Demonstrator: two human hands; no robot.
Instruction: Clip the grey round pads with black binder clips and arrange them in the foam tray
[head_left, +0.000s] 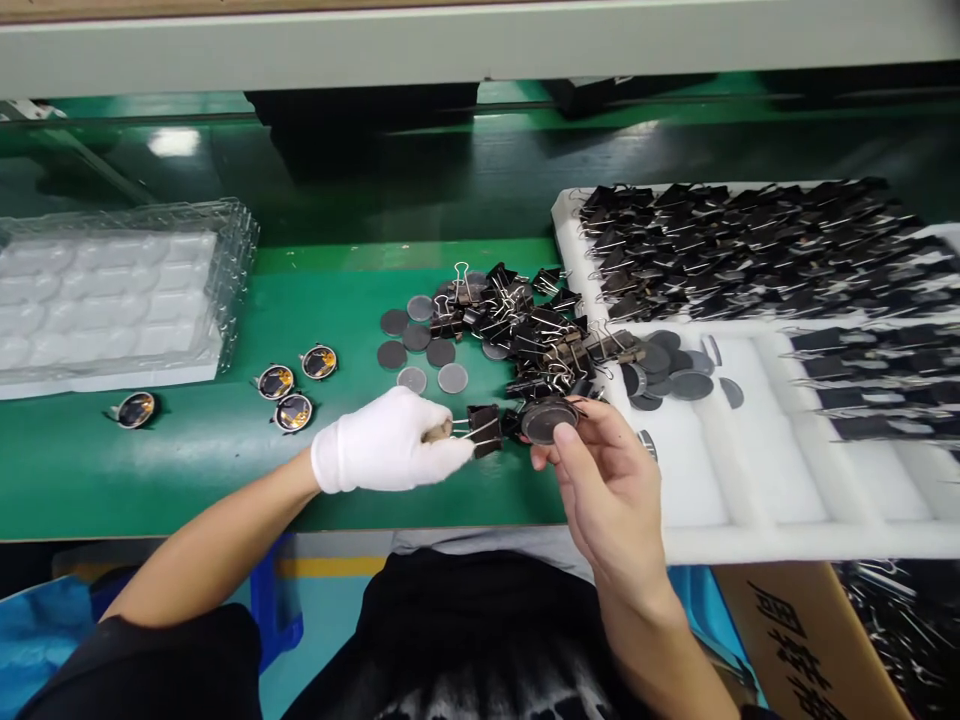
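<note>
My left hand [394,442], in a white glove, pinches the wire handles of a black binder clip [485,430] over the green table. Bare, my right hand [611,475] grips a round dark disc piece [550,422], thumb on its face. The clip and the disc piece are close together; whether they touch I cannot tell. Just beyond both hands lies a heap of black binder clips [536,330]. Loose dark grey discs [416,338] are spread at the heap's left, and more grey discs [664,370] lie on the white foam tray at its right.
The white foam tray [765,450] on the right bears rows of black clipped pieces [735,250]. Several round watch-like pieces [292,411] lie at left, near stacked clear plastic trays [112,290]. Below right stands a cardboard box [802,640]. A pale shelf edge [450,50] crosses the top.
</note>
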